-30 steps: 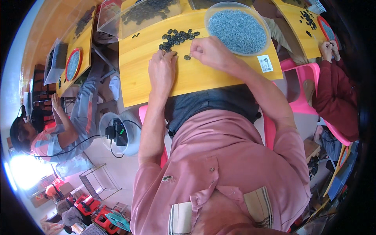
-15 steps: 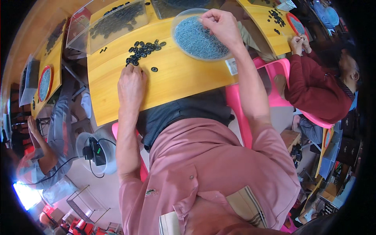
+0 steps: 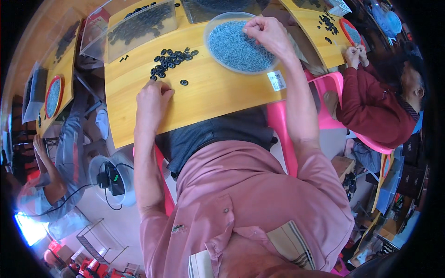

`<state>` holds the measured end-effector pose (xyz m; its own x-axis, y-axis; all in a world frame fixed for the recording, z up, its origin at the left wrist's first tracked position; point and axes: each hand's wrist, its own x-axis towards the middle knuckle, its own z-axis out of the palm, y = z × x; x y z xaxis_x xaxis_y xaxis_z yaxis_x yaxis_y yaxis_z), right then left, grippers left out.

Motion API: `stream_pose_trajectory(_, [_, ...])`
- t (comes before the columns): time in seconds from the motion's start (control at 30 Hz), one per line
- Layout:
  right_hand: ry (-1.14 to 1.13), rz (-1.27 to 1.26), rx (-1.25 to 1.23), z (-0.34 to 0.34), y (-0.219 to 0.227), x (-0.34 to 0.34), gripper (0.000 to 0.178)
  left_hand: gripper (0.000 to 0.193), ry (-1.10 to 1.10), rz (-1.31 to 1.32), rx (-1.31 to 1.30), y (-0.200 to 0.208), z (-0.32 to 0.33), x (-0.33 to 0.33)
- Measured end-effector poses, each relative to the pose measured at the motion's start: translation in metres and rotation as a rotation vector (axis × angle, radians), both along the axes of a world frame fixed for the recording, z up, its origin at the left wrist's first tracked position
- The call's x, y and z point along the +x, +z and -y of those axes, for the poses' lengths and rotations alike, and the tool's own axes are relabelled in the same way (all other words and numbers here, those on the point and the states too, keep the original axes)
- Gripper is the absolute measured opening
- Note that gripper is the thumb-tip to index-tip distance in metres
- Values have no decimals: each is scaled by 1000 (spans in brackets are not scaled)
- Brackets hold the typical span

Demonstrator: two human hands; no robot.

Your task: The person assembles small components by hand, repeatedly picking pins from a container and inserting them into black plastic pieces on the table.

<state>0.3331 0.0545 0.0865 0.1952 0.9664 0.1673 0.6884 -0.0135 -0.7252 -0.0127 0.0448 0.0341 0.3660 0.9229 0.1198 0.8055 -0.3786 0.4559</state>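
Observation:
A round clear tub [image 3: 241, 70] full of small blue-grey screws [image 3: 234, 46] stands on the yellow table. Over its right side hovers my right hand [image 3: 272, 39], thumb and fingertips pinched together; whatever they hold is too small to make out. My left hand [image 3: 152, 102] rests just in front of a pile of small black oval parts with holes [image 3: 169, 61], its thumb and fingers closed, with the tips' contents hidden. One black part [image 3: 184, 83] lies alone to the right of that hand.
Behind the pile stands a clear bin of black parts [image 3: 141, 31]; two dark screws [image 3: 123, 59] lie before it. A white label [image 3: 276, 80] sits beside the tub. At right a person in dark red [image 3: 375, 104] works at another table; another person [image 3: 60, 171] sits left.
My left hand has drawn back slightly from the black parts, toward me. My right hand has shifted a little right and nearer over the tub, still pinched.

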Motion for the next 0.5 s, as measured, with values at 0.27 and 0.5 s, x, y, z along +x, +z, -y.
stream_pose_trajectory(0.27, [-16, -17, -13, 2, 0, 13, 23, 17, 57, 49, -104, 9, 4, 2])
stream_pose_trajectory(0.5, [7, 275, -63, 0, -13, 17, 18, 19, -5, -46, -19, 3, 0, -7])
